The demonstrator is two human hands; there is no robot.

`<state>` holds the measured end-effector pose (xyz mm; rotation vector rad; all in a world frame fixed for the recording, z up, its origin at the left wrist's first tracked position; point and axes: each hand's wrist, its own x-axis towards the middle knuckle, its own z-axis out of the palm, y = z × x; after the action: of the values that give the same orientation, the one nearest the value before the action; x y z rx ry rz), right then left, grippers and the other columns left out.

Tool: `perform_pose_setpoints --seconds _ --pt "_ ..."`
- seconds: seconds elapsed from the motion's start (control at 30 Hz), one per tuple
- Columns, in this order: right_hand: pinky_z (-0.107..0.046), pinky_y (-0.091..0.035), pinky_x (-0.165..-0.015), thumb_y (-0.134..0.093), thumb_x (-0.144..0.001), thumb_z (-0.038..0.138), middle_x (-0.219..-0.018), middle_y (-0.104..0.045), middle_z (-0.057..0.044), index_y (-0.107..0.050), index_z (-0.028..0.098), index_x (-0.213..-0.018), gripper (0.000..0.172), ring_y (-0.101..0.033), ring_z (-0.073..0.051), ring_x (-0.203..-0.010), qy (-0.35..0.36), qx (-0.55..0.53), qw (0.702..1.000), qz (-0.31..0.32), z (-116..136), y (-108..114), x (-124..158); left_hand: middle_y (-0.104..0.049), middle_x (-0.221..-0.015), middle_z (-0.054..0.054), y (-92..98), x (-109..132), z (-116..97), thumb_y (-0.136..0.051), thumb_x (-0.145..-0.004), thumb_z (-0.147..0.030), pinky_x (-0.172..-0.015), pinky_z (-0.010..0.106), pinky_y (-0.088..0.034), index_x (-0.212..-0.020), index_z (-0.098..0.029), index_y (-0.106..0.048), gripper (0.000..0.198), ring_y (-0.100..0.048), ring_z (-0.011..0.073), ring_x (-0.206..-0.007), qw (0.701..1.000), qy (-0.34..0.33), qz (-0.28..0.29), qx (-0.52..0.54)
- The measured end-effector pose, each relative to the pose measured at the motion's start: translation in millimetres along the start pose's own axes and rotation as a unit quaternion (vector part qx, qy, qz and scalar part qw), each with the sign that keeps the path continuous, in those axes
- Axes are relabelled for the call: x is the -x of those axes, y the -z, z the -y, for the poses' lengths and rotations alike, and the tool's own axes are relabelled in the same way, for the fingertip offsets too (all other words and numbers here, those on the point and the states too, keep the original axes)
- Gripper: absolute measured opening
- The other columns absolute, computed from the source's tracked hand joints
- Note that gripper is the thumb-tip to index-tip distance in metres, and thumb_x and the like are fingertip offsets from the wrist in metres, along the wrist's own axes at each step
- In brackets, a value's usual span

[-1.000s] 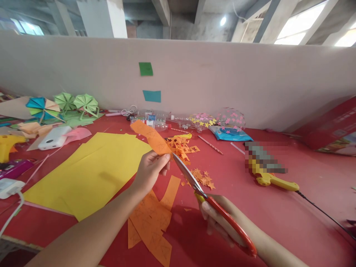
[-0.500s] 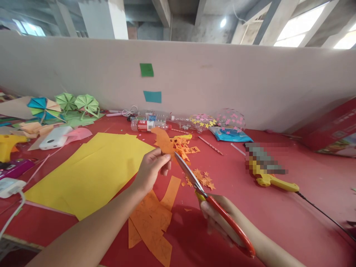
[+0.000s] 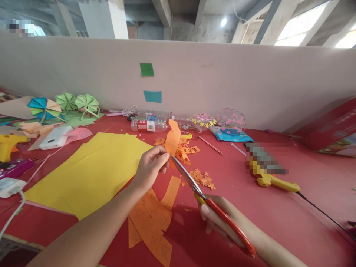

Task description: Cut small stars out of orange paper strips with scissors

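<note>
My left hand [image 3: 152, 165] pinches a strip of orange paper [image 3: 172, 138] by its lower end, and the strip stands up with a faint star outline drawn on it. In my right hand [image 3: 219, 215] is a pair of scissors [image 3: 189, 178] with red handles. The blade tips meet the paper's edge right beside my left fingertips. Just past the blades lies a small heap of cut orange stars [image 3: 202, 178]. Orange scraps with star-shaped holes [image 3: 185, 151] are piled behind the strip. Below my left wrist, more orange paper strips [image 3: 151, 218] with pencilled stars overlap on the red table.
Yellow paper sheets [image 3: 91, 167] cover the left of the table. A yellow glue gun [image 3: 278, 182] with a black cord lies at right. Along the back wall are plastic bottles [image 3: 146, 126], a blue packet [image 3: 232, 134] and a pencil [image 3: 210, 145]. Folded paper umbrellas [image 3: 44, 108] stand far left.
The orange strip has turned and now stands more upright, its drawn star facing me. My left hand and the scissors have shifted slightly left.
</note>
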<state>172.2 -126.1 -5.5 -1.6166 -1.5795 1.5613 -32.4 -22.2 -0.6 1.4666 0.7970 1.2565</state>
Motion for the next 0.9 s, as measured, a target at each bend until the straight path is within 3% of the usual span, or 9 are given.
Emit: perform_pose_setpoints --seconds 0.33,0.9 --pt "-0.015 -0.027 -0.032 -0.041 -0.068 0.087 -0.058 -0.054 0.001 -0.045 0.018 -0.069 0.069 -0.033 -0.001 -0.033 0.003 -0.003 1.0 0.012 -0.4 1.6 0.2 -0.053 -0.054 -0.005 1.1 -2.0 -0.6 -0.053 -0.082 -0.022 -0.048 0.02 -0.038 -0.061 -0.018 -0.052 0.021 -0.046 0.0055 -0.044 1.0 0.007 0.003 0.007" --pt "-0.014 -0.025 -0.028 -0.048 -0.074 0.076 -0.055 -0.055 0.002 -0.043 0.019 -0.066 0.058 -0.033 -0.002 -0.03 -0.012 -0.013 1.0 0.002 1.5 0.4 -0.8 -0.052 -0.053 -0.005 0.7 -0.8 -2.1 -0.054 -0.082 -0.025 -0.048 0.021 -0.038 -0.062 -0.018 -0.053 0.021 -0.047 0.0061 -0.045 1.0 0.012 0.011 -0.008"
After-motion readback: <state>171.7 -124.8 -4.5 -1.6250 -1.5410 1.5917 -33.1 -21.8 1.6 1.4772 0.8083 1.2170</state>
